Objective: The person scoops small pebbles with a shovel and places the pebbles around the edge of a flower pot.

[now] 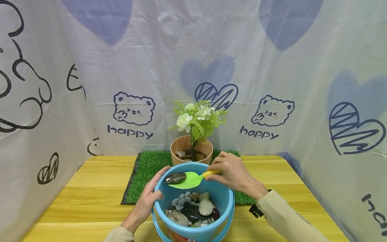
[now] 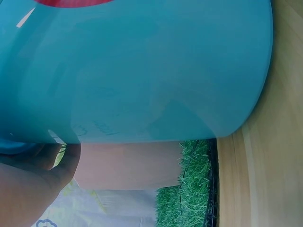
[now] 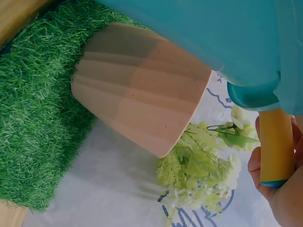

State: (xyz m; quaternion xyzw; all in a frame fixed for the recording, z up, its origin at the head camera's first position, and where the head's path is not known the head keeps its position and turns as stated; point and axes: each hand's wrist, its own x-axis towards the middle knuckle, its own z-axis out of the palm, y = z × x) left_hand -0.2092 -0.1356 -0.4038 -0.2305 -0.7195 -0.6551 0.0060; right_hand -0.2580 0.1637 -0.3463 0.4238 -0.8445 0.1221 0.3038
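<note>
A blue bucket [image 1: 225,201] stands at the front of the table, with several stones [image 1: 178,217] of mixed size and colour inside. My left hand [image 1: 148,193] grips its left rim, the thumb by the edge; in the left wrist view the curled fingers [image 2: 71,161] meet the bucket's wall [image 2: 142,71]. Over the bucket's mouth, my right hand [image 1: 231,169] holds a toy shovel by its yellow handle [image 3: 277,146]. The shovel's green blade [image 1: 191,180] points left and carries a dark oval stone [image 1: 176,178] near its tip.
Behind the bucket, a tan flowerpot [image 1: 176,147] holds white flowers and green leaves [image 1: 201,117], with stones at its base. It stands on an artificial grass mat [image 1: 142,181]. A printed cloth [image 1: 169,43] hangs around the wooden table [image 1: 90,188].
</note>
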